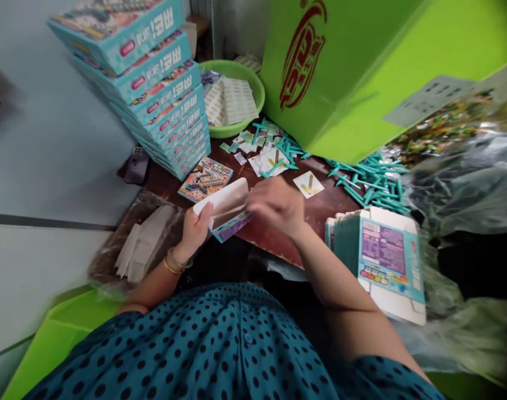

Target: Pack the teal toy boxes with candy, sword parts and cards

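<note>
My left hand grips a small printed carton by its left end, its white flap standing open. My right hand, blurred, is at the carton's right end, touching its open side; whether it holds anything is unclear. A finished flat box lies on the brown table just beyond. Teal plastic pieces and small printed cards are scattered further back.
A tall stack of teal boxes stands at the back left, a phone beside it. A green basket holds paper sheets. A large green carton looms right. Flat unfolded cartons lie right; a plastic bag of white inserts sits left.
</note>
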### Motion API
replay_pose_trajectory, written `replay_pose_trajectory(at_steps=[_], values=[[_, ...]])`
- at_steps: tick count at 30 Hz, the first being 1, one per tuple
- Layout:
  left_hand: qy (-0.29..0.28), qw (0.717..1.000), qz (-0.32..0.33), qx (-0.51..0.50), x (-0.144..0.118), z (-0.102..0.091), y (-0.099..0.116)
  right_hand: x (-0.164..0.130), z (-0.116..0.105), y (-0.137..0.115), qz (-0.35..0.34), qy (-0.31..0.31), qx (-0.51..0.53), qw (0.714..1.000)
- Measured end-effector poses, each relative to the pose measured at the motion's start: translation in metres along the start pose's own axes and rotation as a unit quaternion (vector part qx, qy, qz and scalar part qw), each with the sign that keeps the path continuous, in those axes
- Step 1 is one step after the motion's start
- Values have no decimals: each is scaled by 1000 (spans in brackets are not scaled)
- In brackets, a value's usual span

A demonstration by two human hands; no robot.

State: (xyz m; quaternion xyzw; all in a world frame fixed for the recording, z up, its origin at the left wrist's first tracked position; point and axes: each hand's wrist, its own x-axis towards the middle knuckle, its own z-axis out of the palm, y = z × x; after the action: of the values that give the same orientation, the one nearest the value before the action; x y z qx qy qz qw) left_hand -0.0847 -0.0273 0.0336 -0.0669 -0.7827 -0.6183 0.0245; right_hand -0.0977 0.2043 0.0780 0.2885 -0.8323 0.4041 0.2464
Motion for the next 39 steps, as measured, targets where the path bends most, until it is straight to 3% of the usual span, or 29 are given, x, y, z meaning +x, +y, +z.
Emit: replay_pose_trajectory(at_steps=[2, 4, 8, 12, 16, 20, 26, 30, 33, 35, 37, 39], values=[[13, 1000, -11, -1, 1, -9, -5, 19, 7, 37, 59, 58, 62, 995], [17, 1000, -9, 2, 3, -15, -7, 38, 13, 68, 121, 65, 100, 986], [8, 1000, 14, 8, 2, -22, -5, 52, 15, 92, 189, 80, 136, 969], [-59, 994, 95, 10, -6, -28, 8, 14, 1, 89, 241, 109, 110, 958], [-133, 971, 199, -4, -12, -32, 18, -40, -4, 90, 321, 72, 102, 939], [-152, 962, 226, -2, -15, -32, 20, -66, 0, 89, 364, 67, 123, 921], [-128, 972, 195, 3, -20, -31, 18, -65, -1, 73, 354, 75, 129, 923], [-143, 966, 217, 1, -24, -30, 21, -68, -7, 60, 353, 71, 109, 926], [-151, 959, 240, 15, -26, -28, 25, -72, -29, 30, 341, 98, 74, 932], [-156, 955, 252, 29, -26, -26, 28, -73, -52, -3, 284, 134, 85, 946], [-167, 950, 262, 43, -25, -22, 31, -71, -70, -39, 171, 52, 153, 972], [-185, 939, 283, 61, -25, -14, 32, -72, -70, -70, 109, -126, 177, 970]])
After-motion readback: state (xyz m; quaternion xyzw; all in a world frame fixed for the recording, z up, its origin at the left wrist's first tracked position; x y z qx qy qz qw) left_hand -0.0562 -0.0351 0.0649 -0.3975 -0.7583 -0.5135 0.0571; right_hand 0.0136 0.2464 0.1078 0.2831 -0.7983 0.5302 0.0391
